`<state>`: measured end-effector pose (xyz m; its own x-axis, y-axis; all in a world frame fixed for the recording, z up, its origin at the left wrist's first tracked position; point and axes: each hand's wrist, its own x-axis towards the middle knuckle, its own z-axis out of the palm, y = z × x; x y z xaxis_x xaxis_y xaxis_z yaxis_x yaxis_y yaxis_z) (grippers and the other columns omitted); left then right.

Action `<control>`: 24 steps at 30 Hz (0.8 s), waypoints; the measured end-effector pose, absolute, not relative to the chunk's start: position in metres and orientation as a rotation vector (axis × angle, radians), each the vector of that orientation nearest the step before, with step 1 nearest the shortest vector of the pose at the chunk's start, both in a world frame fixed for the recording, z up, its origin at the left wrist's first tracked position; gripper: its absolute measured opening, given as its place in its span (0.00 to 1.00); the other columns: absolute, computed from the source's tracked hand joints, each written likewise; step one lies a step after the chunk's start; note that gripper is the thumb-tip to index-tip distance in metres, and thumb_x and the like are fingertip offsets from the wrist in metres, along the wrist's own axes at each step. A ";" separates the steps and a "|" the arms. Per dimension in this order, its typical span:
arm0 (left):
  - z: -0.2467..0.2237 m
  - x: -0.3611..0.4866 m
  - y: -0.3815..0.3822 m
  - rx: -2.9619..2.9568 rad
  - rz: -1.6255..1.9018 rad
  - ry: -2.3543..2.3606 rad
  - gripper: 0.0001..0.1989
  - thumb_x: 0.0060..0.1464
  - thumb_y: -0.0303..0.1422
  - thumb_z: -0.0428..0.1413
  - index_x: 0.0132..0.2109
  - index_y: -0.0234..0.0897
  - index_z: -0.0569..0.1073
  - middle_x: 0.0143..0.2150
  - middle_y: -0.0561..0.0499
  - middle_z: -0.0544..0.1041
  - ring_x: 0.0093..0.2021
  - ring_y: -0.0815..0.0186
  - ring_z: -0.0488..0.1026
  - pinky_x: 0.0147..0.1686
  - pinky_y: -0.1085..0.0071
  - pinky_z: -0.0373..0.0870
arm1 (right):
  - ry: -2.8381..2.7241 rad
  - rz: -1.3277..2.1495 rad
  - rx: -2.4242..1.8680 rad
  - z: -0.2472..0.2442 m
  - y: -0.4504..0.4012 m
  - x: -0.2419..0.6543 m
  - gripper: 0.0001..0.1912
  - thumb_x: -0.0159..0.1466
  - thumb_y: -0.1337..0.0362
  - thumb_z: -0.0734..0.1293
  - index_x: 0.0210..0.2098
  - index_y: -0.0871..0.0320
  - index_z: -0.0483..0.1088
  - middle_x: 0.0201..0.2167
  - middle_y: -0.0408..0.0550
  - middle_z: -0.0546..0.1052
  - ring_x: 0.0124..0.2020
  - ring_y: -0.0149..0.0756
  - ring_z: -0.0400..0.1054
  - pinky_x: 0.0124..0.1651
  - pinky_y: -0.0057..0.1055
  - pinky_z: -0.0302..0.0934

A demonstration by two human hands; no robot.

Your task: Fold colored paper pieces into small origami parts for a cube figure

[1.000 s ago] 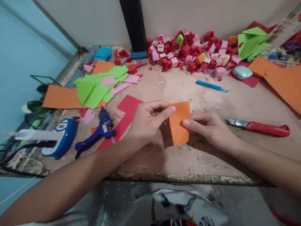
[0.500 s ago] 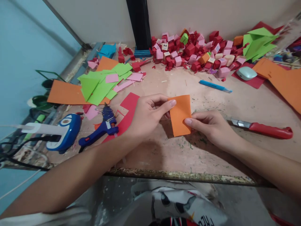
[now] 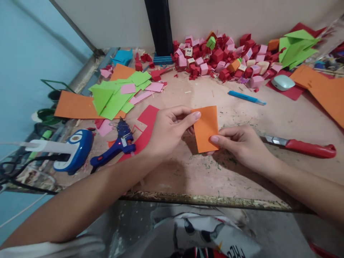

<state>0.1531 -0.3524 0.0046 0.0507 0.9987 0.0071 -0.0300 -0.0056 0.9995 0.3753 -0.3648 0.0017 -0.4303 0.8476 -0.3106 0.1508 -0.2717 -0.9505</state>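
Observation:
A small orange rectangle of craft foam or thick paper [image 3: 206, 125] is held upright between both hands, just above the table. My left hand [image 3: 174, 125] pinches its upper left edge, thumb on the front face. At its lower right edge my right hand [image 3: 236, 141] grips it, also with the thumb in front and fingers behind. Right of that hand lies a utility knife [image 3: 309, 147] with a red handle and its blade out. A blue hot glue gun [image 3: 115, 150] rests on the table left of my left forearm, partly over a red sheet [image 3: 147, 118].
At the back is a heap of red and pink paper cubes [image 3: 217, 57]. A blue pen-shaped cutter [image 3: 246, 97] and a pale green mouse-like object [image 3: 282, 82] lie before it. Green sheets [image 3: 113, 100] sit left, orange sheets [image 3: 319, 89] right. A blue power strip [image 3: 75, 150] with cables stands left.
The orange piece has tilted slightly, its lower edge rising a little, and right fingertips now show beneath it. Both hands keep their grip.

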 end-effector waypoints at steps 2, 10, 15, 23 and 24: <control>0.004 0.154 -0.352 1.169 1.150 1.107 0.15 0.57 0.44 0.69 0.37 0.36 0.81 0.32 0.51 0.81 0.30 0.68 0.77 0.32 0.72 0.75 | -1.433 1.738 -1.256 0.002 -0.366 0.375 0.18 0.64 0.48 0.78 0.30 0.56 0.84 0.28 0.50 0.83 0.24 0.34 0.72 0.25 0.31 0.64; 0.003 0.159 -0.357 1.243 0.966 1.094 0.15 0.59 0.40 0.68 0.30 0.34 0.79 0.26 0.53 0.76 0.26 0.70 0.74 0.27 0.75 0.72 | -1.398 1.660 -1.270 0.008 -0.364 0.374 0.17 0.63 0.51 0.79 0.27 0.56 0.82 0.25 0.45 0.80 0.23 0.31 0.70 0.27 0.29 0.64; 0.006 0.158 -0.358 1.259 1.042 1.134 0.13 0.60 0.39 0.67 0.32 0.35 0.81 0.28 0.52 0.78 0.26 0.70 0.74 0.26 0.76 0.71 | -1.379 1.743 -1.199 0.008 -0.363 0.373 0.15 0.63 0.49 0.79 0.34 0.55 0.86 0.32 0.52 0.86 0.33 0.39 0.80 0.40 0.35 0.75; 0.001 0.157 -0.357 1.271 1.062 1.128 0.14 0.61 0.40 0.66 0.32 0.34 0.80 0.28 0.52 0.78 0.26 0.71 0.73 0.27 0.76 0.70 | -1.369 1.733 -1.220 0.006 -0.364 0.373 0.17 0.61 0.48 0.80 0.34 0.56 0.86 0.33 0.52 0.87 0.35 0.41 0.83 0.42 0.35 0.77; 0.001 0.157 -0.357 1.276 1.069 1.131 0.14 0.62 0.40 0.66 0.32 0.34 0.81 0.28 0.52 0.78 0.27 0.71 0.73 0.27 0.76 0.70 | -1.376 1.741 -1.220 0.007 -0.364 0.373 0.17 0.61 0.48 0.80 0.33 0.56 0.86 0.33 0.52 0.87 0.35 0.41 0.83 0.43 0.36 0.77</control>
